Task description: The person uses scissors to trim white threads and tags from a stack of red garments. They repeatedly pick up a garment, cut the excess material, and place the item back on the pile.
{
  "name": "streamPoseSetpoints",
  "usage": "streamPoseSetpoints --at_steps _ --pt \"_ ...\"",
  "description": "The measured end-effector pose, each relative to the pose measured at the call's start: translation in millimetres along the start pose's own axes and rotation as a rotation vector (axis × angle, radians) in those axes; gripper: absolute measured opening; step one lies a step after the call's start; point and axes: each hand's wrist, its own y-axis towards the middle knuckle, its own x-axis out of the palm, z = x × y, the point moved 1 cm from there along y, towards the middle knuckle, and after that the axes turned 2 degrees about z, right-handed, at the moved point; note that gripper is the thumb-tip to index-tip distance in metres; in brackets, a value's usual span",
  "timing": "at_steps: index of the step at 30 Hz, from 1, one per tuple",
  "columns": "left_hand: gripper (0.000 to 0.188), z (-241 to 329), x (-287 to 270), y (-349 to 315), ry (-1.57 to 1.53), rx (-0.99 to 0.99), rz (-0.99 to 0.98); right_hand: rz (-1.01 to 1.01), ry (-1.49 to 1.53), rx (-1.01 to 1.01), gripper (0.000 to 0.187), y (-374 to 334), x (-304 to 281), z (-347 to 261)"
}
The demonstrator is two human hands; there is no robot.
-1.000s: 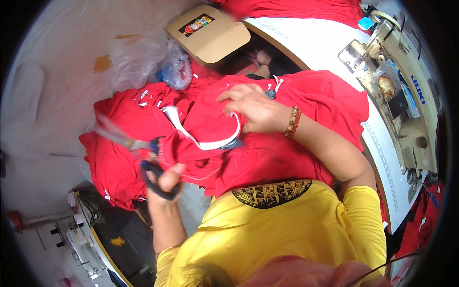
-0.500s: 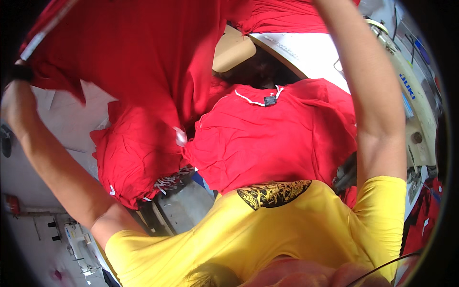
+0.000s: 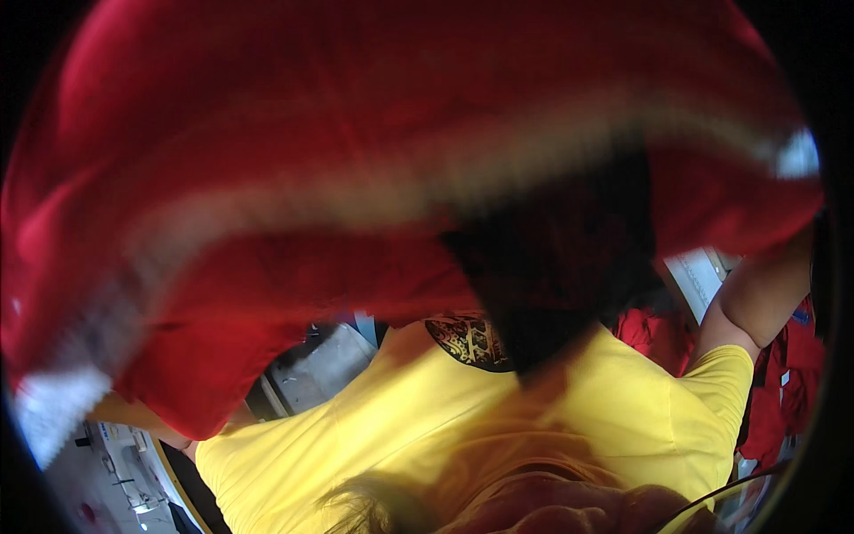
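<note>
A red T-shirt (image 3: 356,107) hangs raised right in front of me, blurred, filling the upper part of the view. Along its neckline runs a pale tape (image 3: 374,198), with a black label (image 3: 569,240) dangling from it. White patches show at both ends of the tape. My left hand is hidden behind the cloth; only a bit of my left forearm (image 3: 133,413) shows below it. On the right, my bent right arm (image 3: 765,294) reaches up behind the shirt, and that hand is out of sight too.
More red garments (image 3: 654,335) lie behind the raised shirt on the right, and others (image 3: 778,400) at the right edge. A grey surface (image 3: 325,367) shows at left centre. At the lower left stands a white sewing machine (image 3: 129,463).
The red shirt has swung from the upper left across the whole view and nearer to me, covering the red pile and the table. Both hands have gone out of sight.
</note>
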Motion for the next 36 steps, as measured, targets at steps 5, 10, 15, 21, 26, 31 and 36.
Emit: streamPoseSetpoints --at_steps 5,10,15,21,26,31,36 --pt "0.029 -23 49 -59 -0.232 -0.683 0.024 -0.084 -0.147 0.231 0.035 14 43 38" --pt "0.016 -134 141 -144 0.053 -0.565 -0.830 -0.046 -0.420 -0.001 0.044 52 185 93" --pt "0.027 -168 149 -255 0.236 -0.640 -0.890 -0.337 -0.517 0.154 0.063 -39 295 90" --pt "0.018 -168 70 -267 0.071 -0.824 -0.545 0.434 0.177 0.820 0.072 -175 300 70" --pt "0.021 -239 13 -162 0.793 -0.744 -0.653 0.390 1.248 1.332 0.068 -208 329 99" --pt "0.032 -353 -62 -163 1.149 -0.470 -1.085 0.346 1.168 1.139 0.065 -150 321 102" --pt "0.035 -403 -86 -175 1.297 -0.603 -1.387 0.356 1.137 1.118 0.061 -130 313 80"
